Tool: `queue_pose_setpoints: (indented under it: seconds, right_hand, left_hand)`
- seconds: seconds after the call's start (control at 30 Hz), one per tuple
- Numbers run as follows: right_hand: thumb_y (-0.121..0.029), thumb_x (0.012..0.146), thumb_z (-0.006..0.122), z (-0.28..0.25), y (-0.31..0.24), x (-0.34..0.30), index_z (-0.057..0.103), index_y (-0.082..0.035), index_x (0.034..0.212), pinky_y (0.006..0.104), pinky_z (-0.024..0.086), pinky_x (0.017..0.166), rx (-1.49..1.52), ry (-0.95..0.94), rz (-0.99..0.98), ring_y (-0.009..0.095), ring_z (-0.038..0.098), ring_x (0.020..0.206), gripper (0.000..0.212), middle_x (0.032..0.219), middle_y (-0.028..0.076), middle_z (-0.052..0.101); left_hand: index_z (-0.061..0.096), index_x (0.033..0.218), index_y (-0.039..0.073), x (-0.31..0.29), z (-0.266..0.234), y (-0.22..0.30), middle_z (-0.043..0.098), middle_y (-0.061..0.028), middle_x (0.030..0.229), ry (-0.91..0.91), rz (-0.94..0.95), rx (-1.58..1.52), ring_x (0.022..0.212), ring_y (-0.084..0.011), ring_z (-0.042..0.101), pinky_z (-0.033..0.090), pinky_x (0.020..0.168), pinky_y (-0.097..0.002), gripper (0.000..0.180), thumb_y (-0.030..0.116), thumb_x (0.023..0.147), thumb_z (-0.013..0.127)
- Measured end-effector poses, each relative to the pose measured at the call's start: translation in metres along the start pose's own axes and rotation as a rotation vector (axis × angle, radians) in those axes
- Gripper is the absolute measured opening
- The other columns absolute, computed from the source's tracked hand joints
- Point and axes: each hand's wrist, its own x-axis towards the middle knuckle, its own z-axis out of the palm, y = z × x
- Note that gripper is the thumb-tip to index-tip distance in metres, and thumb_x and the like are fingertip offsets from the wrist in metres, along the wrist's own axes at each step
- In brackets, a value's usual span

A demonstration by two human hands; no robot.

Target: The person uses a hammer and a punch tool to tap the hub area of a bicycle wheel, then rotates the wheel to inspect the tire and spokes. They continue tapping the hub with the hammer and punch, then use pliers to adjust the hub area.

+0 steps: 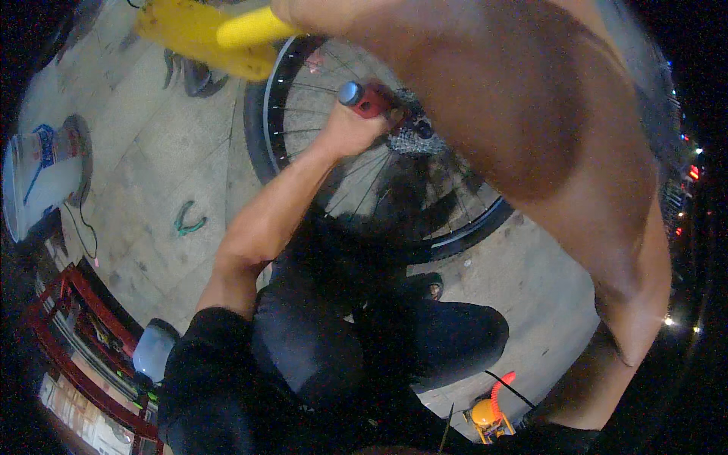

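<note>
Bicycle wheel is laid flat on the paving, and work at its sprocket cassette appears to be in hand. A red tool is clamped in the left hand just beside the cassette. The right hand is largely cut off by the top edge, near a yellow handle; whether that is gripped cannot be told. Next, the red tool probably needs to be kept steady while force is applied.

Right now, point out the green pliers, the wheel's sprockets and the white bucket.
Green pliers (pixel 195 227), head view: on a handle.
Sprockets (pixel 410 142), head view: on the toothed rings.
White bucket (pixel 59 180), head view: on its side wall.
</note>
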Motion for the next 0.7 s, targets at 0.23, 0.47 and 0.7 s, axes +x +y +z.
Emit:
queue_pose_setpoints:
  seconds: [0.23,0.47,0.7]
  right_hand:
    - [0.004,0.081,0.059,0.019,0.010,-0.015,0.059,-0.011,0.126,0.0332,0.048,0.086,0.108,0.077,0.035,0.028,0.063,0.100,0.048,0.113,0.013,0.064]
    - [0.009,0.076,0.062,0.089,0.039,-0.090,0.059,-0.009,0.125,0.0331,0.049,0.085,0.618,0.341,0.174,0.030,0.064,0.099,0.052,0.113,0.014,0.065]
    - [0.011,0.082,0.058,0.156,0.050,-0.198,0.056,-0.004,0.128,0.0312,0.043,0.097,0.801,0.268,0.555,0.023,0.059,0.115,0.048,0.126,0.013,0.061]
  left_hand:
    - [0.061,0.098,0.004,-0.009,0.003,0.004,0.067,-0.0069,0.093,0.129,0.075,0.117,0.082,-0.0156,0.061,0.050,0.073,-0.0322,0.028,0.017,0.076,0.074]
    - [0.056,0.103,0.003,-0.036,0.005,-0.007,0.065,-0.0099,0.097,0.162,0.003,-0.304,0.097,-0.0197,0.062,0.049,0.087,-0.0365,0.031,0.015,0.081,0.075]
    - [0.051,0.112,0.001,-0.044,-0.006,0.013,0.059,-0.0212,0.112,0.057,0.011,-0.822,0.114,-0.0374,0.055,0.047,0.095,-0.0502,0.039,0.019,0.082,0.068]
